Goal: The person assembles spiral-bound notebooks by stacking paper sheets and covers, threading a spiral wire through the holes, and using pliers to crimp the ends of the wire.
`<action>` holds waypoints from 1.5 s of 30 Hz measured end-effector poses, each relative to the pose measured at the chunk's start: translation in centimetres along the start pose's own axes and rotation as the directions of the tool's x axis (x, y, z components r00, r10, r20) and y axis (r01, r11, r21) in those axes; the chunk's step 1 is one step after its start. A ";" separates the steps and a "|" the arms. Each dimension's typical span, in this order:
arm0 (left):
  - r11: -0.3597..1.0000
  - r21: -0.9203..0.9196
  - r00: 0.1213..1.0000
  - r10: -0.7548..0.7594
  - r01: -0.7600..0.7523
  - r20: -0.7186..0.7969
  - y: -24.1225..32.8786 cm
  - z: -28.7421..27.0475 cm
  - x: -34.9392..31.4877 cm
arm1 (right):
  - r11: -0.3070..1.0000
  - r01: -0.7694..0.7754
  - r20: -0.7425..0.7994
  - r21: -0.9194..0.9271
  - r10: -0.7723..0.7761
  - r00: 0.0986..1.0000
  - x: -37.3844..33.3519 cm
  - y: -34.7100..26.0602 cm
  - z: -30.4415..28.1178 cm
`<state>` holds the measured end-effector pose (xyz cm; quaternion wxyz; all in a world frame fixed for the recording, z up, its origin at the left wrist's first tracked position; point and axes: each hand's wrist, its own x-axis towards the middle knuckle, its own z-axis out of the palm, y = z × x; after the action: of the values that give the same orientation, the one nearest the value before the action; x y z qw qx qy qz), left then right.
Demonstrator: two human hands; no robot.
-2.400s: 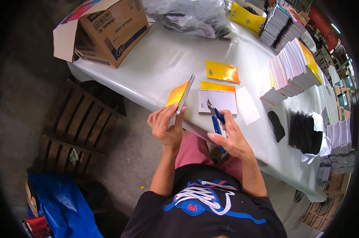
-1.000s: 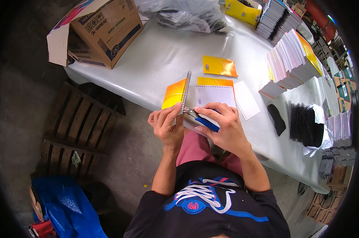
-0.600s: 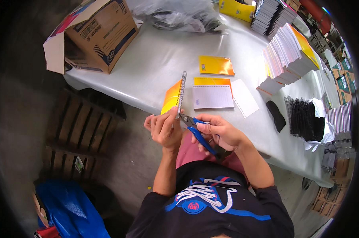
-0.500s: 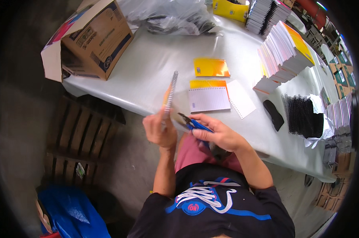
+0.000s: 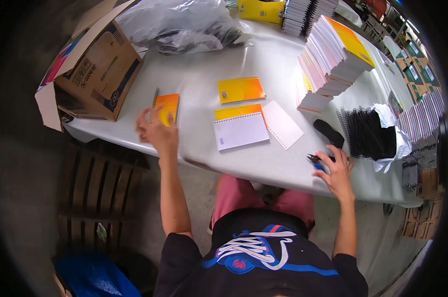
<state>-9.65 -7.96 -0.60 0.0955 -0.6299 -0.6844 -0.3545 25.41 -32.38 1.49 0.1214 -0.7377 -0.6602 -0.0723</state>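
Left hand (image 5: 159, 132) is pretty blurry and covers the near part of the spiral notebook (image 5: 170, 103), so can't tell if it's gripping or just touching. Right hand (image 5: 340, 174) hides most of the blue-handled pliers (image 5: 317, 167). Far side, the plastic bag (image 5: 184, 20) gets chopped off; near left, so does the blue sheet (image 5: 97, 277).

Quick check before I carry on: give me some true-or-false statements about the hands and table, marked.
1. The left hand is at a yellow-and-orange spiral notebook. True.
2. The pliers are beside the cardboard box. False: the pliers are at the right hand.
3. The pliers' handles are red. False: they are blue.
4. A loose white sheet lies right of the lined pages. True.
5. The black spiral coils are at the table's left end. False: the black spiral coils are toward the right.
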 end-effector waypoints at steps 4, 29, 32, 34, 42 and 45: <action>0.803 -0.586 0.699 0.482 -0.110 0.529 5.3 0.3 -1.1 | 0.951 -0.006 -0.086 0.309 0.034 0.996 5.5 -2.4 0.6; 0.057 -0.468 0.392 0.464 0.882 0.794 2.9 -3.7 -2.9 | 0.569 0.614 -0.621 0.547 -0.217 0.753 11.7 -9.5 0.1; -0.052 -0.430 0.402 0.473 0.901 0.784 3.4 -4.6 -3.1 | 0.595 0.616 -0.574 0.516 -0.294 0.764 11.7 -10.2 2.4; 0.024 -0.522 0.461 0.434 0.853 0.774 3.7 -4.5 -3.6 | 0.606 0.565 -0.540 0.561 -0.250 0.804 11.2 -10.5 3.4; 0.379 -0.913 0.857 0.412 0.149 0.311 1.5 -5.0 -3.1 | 0.440 0.571 -0.624 0.693 -0.031 0.781 11.3 -10.0 1.7; 0.582 -0.517 0.769 0.567 -0.628 -0.295 1.3 -5.9 -2.6 | 0.289 0.568 -0.626 0.770 0.173 0.760 11.4 -8.5 1.8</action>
<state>-9.85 -13.60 2.65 0.0424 -0.8019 -0.2814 -0.5253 18.19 -20.11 3.52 0.7189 -0.3614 -0.5886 0.0784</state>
